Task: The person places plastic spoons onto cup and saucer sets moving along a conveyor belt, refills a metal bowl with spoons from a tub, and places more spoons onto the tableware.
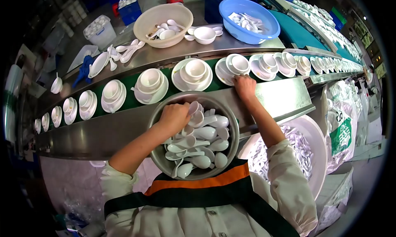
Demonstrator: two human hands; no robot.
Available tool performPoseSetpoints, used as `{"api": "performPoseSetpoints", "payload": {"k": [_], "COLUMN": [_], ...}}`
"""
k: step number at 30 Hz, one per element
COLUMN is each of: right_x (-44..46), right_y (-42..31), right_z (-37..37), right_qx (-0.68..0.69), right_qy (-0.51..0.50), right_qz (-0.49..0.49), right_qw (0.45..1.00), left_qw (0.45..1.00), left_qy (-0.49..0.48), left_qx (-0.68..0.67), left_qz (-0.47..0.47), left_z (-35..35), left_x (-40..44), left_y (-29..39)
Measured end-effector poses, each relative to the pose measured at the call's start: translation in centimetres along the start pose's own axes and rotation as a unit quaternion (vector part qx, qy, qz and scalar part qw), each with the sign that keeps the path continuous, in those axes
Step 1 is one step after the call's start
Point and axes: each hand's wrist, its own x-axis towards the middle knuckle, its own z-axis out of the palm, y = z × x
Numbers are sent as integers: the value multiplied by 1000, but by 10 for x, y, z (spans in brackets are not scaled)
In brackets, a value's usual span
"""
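Observation:
My left hand is closed around white soup spoons whose bowls poke out past the fingers, over the left rim of a metal basin. More white spoons lie heaped in that basin, against the front of my apron. At the near edge of a white saucer carrying a bowl, my right hand has its fingers curled inward. Whatever they grip, if anything, is hidden. Another saucer with a stacked cup and bowl sits to the left on the green conveyor belt.
Similar dish sets line the belt both ways. Behind it, a metal shelf holds a beige basin, a blue basin with spoons, and loose spoons. A large pale tub of spoons stands at right, beside plastic bags.

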Motion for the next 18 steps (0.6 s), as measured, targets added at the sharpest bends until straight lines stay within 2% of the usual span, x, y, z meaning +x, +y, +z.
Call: {"api": "performPoseSetpoints", "payload": {"k": [1,2,4,5,6,7,8,10,11,12,14,15,16,18], "right_x": [4,5,4,3,0,-4,-10,-21,-22,-23,-26,-26,-25,-23], "right_y": [-6,-10,-24,-31,-42,-54,-63,-66,-62,-56,-37,-27,-17,4], "right_z": [-3,-7,-27,-43,-70,-97,-120,-141,-143,-141,-129,-122,-109,-66], "right_qx": [0,1,43,181,315,465,601,580,537,535,520,487,434,292], "right_qy": [-44,-42,-34,-38,-44,-63,-81,-155,-140,-136,-45,-27,16,42], "right_qz": [7,6,-34,-39,-44,-84,-119,-179,-200,-197,-99,-19,15,26], "right_qw": [999,999,998,982,947,879,786,779,807,810,847,873,901,955], "left_qw": [1000,1000,983,983,975,966,966,955,950,950,941,963,964,995], "left_qy": [3,4,119,121,120,117,116,12,38,37,200,93,94,-78], "left_qx": [-17,-15,-92,-91,-131,-173,-176,-272,-279,-279,-261,-252,-250,-32], "left_qz": [16,15,109,107,131,155,152,117,132,137,77,10,14,51], "left_z": [0,-3,-15,-24,-35,-43,-50,-60,-57,-55,-52,-53,-51,-40], "left_x": [0,0,-1,0,2,3,6,15,19,21,22,19,15,4], "left_y": [0,0,0,2,6,10,15,23,24,24,24,15,10,6]}}
